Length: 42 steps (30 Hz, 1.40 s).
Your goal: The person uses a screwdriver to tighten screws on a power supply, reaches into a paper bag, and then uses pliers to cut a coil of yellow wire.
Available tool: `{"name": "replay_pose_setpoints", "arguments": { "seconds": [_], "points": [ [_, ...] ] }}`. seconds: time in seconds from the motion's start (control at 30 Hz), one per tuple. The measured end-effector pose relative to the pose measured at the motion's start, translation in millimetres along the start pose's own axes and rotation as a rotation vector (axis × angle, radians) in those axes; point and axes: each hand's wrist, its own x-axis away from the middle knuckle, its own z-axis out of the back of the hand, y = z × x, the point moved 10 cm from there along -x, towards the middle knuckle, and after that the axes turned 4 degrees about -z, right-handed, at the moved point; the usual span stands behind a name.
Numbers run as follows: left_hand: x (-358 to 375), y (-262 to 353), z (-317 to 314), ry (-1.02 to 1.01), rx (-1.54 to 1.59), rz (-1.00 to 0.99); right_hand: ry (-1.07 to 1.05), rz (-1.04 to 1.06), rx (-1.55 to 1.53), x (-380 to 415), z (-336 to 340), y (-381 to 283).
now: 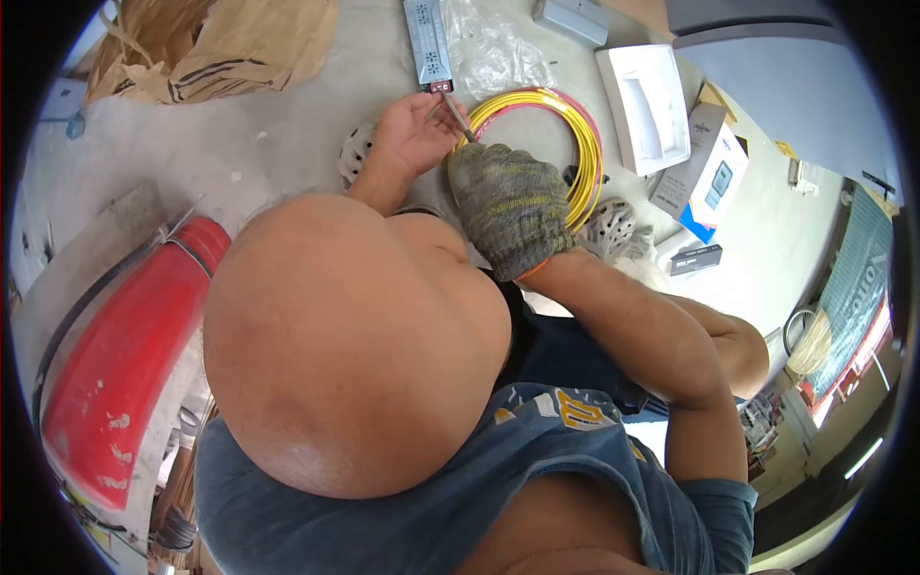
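Observation:
My right hand (pixel 510 203), in a grey-and-yellow knitted work glove, is closed round a screwdriver (pixel 460 117). Its thin shaft points up to the red terminal end of a perforated metal power supply (pixel 427 40). Bare and palm up, my left hand (pixel 419 132) is just below that terminal end. Its fingers are loosely curled and apart, beside the screwdriver shaft; whether they touch the shaft or a small wire I cannot make out. A coil of yellow and red wire (pixel 586 144) lies on the floor, partly hidden by the glove.
Around the work lie clear plastic wrapping (pixel 489 48), a grey case (pixel 572 19), a white box tray (pixel 644 110), a printed carton (pixel 695 158) and a small black box (pixel 696 259). A brown paper bag (pixel 240 43) is upper left, a red metal body (pixel 134 364) at left.

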Motion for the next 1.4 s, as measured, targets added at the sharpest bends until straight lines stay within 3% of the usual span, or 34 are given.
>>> {"name": "replay_pose_setpoints", "arguments": {
  "seconds": [0.07, 0.3, 0.47, 0.53, 0.57, 0.63, 0.67, 0.77, 0.83, 0.87, 0.97, 1.03, 1.1, 1.3, 1.4],
  "points": [
    [1, -2, -1, -0.017, -0.01, 0.005, -0.067, -0.089, 0.023, -3, -6, 5],
    [9, -3, -9, -0.005, 0.002, 0.01, -0.094, -0.109, -0.043, -11, -8, 9],
    [10, 1, -12, -0.005, -0.015, 0.0, -0.021, 0.007, -0.009, -13, -4, 4],
    [8, 1, -17, -0.196, -0.16, 0.053, -0.101, -0.053, 0.029, -11, -15, 9],
    [-9, -5, 0, -0.067, 0.033, 0.013, -0.172, -0.096, 0.064, -15, -21, 10],
    [-11, -15, 4, -0.075, 0.029, 0.023, -0.206, -0.114, -0.013, -18, -13, 7],
    [-8, -2, 2, -0.085, 0.003, -0.108, -0.097, -0.02, -0.075, -21, 13, -5],
    [-5, -9, -15, -0.182, 0.07, -0.004, -0.17, -0.08, 0.016, -34, 1, 2],
    [-25, 2, -3, -0.092, 0.042, -0.064, -0.084, 0.031, 0.066, -33, -25, 10],
    [-16, 8, -12, -0.067, 0.027, -0.111, -0.021, 0.043, 0.08, -44, -4, 6],
    [3, 15, -17, -0.01, -0.044, -0.148, -0.196, -0.046, 0.134, -62, -1, 1],
    [-39, 11, 7, 0.022, -0.115, -0.167, -0.216, -0.003, 0.152, -70, -7, 4],
    [-35, 10, 6, 0.042, -0.161, -0.135, -0.243, 0.036, 0.163, -78, -3, -3],
    [-6, 62, -27, -0.028, -0.322, -0.4, -0.23, 0.14, 0.316, -108, 10, -9],
    [17, 111, -43, 0.02, -0.336, -0.608, -0.17, 0.07, 0.365, -130, 27, -7]
  ]
}}
